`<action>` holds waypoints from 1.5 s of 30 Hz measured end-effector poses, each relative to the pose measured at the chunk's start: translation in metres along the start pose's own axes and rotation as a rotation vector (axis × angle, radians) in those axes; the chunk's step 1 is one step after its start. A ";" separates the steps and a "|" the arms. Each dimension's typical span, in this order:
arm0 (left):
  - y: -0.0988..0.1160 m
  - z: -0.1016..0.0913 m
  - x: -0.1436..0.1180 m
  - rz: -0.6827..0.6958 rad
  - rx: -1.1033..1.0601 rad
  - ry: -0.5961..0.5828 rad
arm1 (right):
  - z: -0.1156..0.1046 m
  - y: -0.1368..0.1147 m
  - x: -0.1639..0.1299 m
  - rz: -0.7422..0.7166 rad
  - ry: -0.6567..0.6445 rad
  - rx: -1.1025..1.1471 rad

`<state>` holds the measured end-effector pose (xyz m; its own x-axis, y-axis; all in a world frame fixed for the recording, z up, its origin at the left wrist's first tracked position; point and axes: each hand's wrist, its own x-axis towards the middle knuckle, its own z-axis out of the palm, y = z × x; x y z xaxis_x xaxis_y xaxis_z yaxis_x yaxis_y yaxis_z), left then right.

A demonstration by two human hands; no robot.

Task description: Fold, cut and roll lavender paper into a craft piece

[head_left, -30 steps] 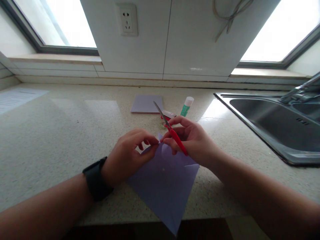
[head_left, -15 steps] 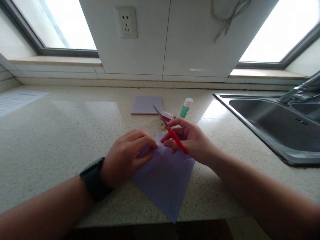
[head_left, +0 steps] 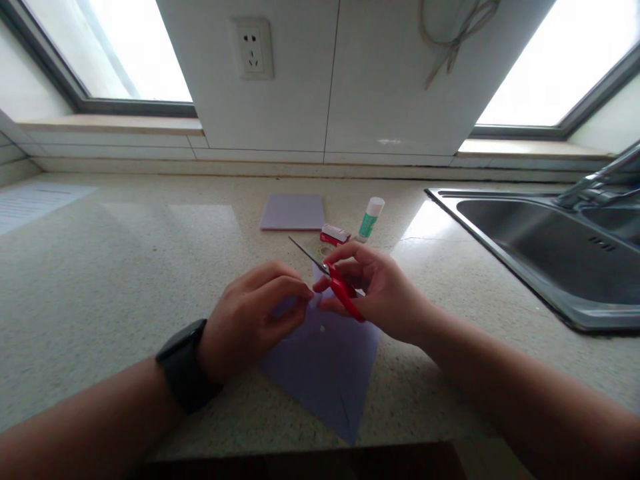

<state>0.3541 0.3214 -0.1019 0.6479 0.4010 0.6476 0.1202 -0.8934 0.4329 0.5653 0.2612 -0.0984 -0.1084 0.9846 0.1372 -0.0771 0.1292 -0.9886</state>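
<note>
Scissors (head_left: 333,280) with red handles sit gripped in the right hand (head_left: 383,293); the left hand (head_left: 250,317) pinches purple paper (head_left: 325,363) lying left of the sink (head_left: 545,250).

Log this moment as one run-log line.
left hand: pinching purple paper | right hand: holding red scissors, blades shut | behind: paper stack, glue stick

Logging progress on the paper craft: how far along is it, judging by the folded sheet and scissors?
Done: the purple paper lies folded on the counter, creases visible. In hand: left hand pinches its top corner; right hand holds the red scissors there. No cut shows. Left: glue stick stands capped, spare purple sheet untouched.
</note>
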 end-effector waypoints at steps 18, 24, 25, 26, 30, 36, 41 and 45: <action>0.000 -0.001 -0.001 0.130 -0.050 0.003 | 0.002 -0.002 0.002 0.148 -0.054 0.121; -0.001 0.001 0.003 0.143 -0.059 0.022 | 0.002 -0.002 -0.001 0.116 -0.062 0.066; -0.001 0.001 0.003 0.140 -0.070 0.020 | 0.002 -0.001 -0.001 0.111 -0.061 0.062; -0.001 0.001 0.004 0.136 -0.083 0.017 | 0.001 -0.001 -0.001 0.106 -0.061 0.059; -0.001 0.001 0.002 0.053 -0.115 -0.030 | 0.000 0.000 -0.001 0.093 -0.049 0.031; -0.005 0.002 -0.002 -0.168 -0.206 -0.089 | -0.001 -0.001 0.001 0.100 -0.026 0.010; -0.007 0.004 0.001 -0.184 -0.251 -0.092 | -0.001 0.000 0.000 0.110 -0.009 0.044; -0.007 0.003 0.001 -0.212 -0.245 -0.087 | 0.000 0.000 0.000 0.111 0.004 0.035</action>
<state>0.3560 0.3276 -0.1068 0.6908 0.5449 0.4753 0.0822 -0.7123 0.6971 0.5650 0.2615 -0.0986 -0.1137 0.9932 0.0264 -0.0990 0.0151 -0.9950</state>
